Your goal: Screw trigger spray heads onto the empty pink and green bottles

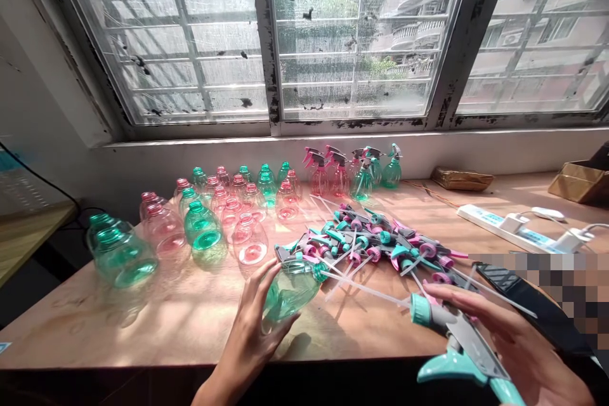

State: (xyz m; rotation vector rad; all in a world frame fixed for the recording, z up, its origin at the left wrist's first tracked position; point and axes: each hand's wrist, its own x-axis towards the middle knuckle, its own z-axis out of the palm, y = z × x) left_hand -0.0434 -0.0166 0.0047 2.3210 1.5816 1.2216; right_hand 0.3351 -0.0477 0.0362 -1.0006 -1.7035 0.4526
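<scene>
My left hand (254,320) is wrapped round a green plastic bottle (292,288) tilted on its side near the table's front edge, neck pointing right. My right hand (514,342) grips a teal and grey spray trigger head (457,346) whose clear dip tube (366,290) points left toward the bottle's neck; the tube's tip is just at the opening. Behind both hands lies a pile of teal and pink trigger heads (375,244).
Several empty green and pink bottles (209,228) stand at left on the wooden table (143,323). Several finished spray bottles (352,171) line the back wall under the window. A white power strip (514,228) with plugs and cardboard boxes (578,181) sit at right.
</scene>
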